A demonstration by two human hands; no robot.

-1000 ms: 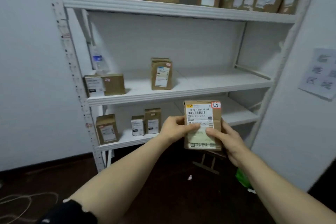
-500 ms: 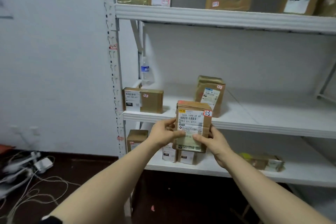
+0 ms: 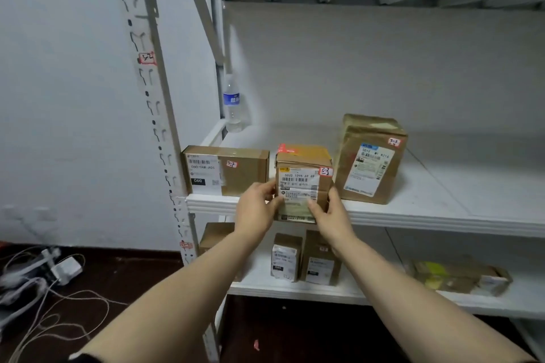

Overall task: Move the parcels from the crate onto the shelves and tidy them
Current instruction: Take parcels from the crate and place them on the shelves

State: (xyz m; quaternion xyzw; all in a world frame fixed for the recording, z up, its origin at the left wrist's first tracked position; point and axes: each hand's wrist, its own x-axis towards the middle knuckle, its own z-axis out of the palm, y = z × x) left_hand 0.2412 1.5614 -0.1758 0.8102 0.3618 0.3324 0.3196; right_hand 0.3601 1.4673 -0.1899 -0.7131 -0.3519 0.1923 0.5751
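I hold a small brown parcel [image 3: 302,177] with a white barcode label upright in front of the middle shelf [image 3: 413,215]. My left hand [image 3: 258,208] grips its left side and my right hand [image 3: 330,214] grips its lower right corner. The parcel sits at the shelf's front edge, between a flat brown box [image 3: 227,171] on the left and a taller brown parcel [image 3: 371,159] on the right. Whether its bottom rests on the shelf is hidden by my hands. The crate is out of view.
A water bottle [image 3: 233,106] stands at the shelf's back left corner. The lower shelf [image 3: 368,298] carries several small parcels [image 3: 286,258] and a flat yellow-labelled one [image 3: 457,275]. The shelf upright [image 3: 159,115] is at left; cables and chargers [image 3: 44,274] lie on the dark floor.
Both hands have carried the parcel forward and up from in front of the lower shelf to the middle shelf's front edge, between the two boxes. The view has moved closer and left.
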